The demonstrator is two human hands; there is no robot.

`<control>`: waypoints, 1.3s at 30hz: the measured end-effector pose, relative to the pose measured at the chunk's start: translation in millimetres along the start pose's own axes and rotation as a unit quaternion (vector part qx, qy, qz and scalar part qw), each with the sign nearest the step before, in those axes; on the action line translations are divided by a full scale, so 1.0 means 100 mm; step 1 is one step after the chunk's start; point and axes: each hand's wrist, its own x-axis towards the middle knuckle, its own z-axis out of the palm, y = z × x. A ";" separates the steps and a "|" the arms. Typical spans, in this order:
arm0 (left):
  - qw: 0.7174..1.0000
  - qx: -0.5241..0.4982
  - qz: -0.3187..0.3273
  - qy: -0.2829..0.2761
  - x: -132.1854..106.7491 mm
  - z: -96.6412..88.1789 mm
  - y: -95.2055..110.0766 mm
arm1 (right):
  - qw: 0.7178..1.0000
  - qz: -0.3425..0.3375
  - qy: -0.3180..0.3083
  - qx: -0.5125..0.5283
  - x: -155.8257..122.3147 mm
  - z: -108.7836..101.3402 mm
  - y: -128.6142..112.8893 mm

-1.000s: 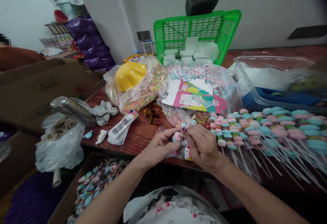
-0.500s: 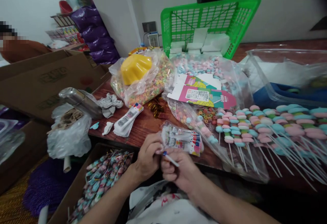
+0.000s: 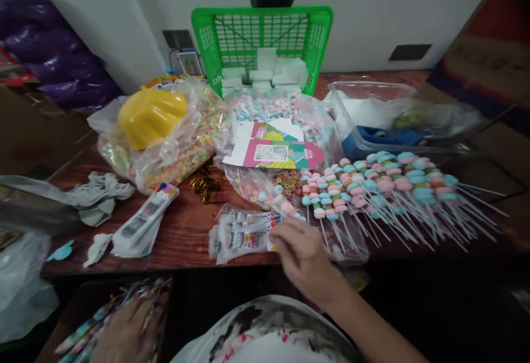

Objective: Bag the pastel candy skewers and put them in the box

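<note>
Wooden desk point(image 3: 190, 241) against a pale wall point(image 3: 360, 9), fairly dim light. Green basket point(image 3: 232, 11) at the back, tilted toward the camera, white boxes point(image 3: 267, 70) piled at its opening.

Right hand point(image 3: 308, 261): over the front edge of the desk, at the right end of a loose pile of clear printed sleeves point(image 3: 244, 236). Fingers bent, tips near the thumb; can't tell if they pinch a sleeve or just rest there.

Left hand point(image 3: 124, 332): low left, below desk level, down in a carton point(image 3: 78, 302) on the wrapped candy sticks point(image 3: 91, 327). Motion blur; can't tell if the fingers are apart or closed on one.

Right of the right hand: unwrapped candy skewers point(image 3: 376, 183), pink and blue, stacked in a row, white sticks mostly toward the front edge. Clear tub point(image 3: 414, 145) behind them, blue item showing through it.

Mid desk: printed card point(image 3: 273, 150) flat on a bag of pink-and-blue candy point(image 3: 265, 106). Gold ties point(image 3: 207, 186) just behind the sleeves. Left of those, yellow fluted bowl point(image 3: 153, 117) on a bag of candy rings point(image 3: 205, 142).

Front left: fanned stack of labels point(image 3: 144, 222), crumpled grey cloth point(image 3: 99, 194) beside it.
</note>
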 end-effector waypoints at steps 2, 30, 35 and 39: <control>0.979 -0.082 0.142 0.120 0.41 -0.21 0.52 | 0.987 0.035 0.117 -0.101 -0.13 -0.31 0.18; 0.939 -0.245 0.228 0.080 1.44 -0.39 1.81 | 0.918 0.014 0.230 -0.322 -0.62 -0.85 0.57; 0.929 -0.324 0.147 0.099 1.54 -0.38 1.77 | 0.935 -0.036 0.188 -0.298 -0.57 -0.78 0.46; 0.954 -0.243 0.154 0.081 1.56 -0.38 1.76 | 0.941 -0.072 0.145 -0.298 -0.52 -0.74 0.48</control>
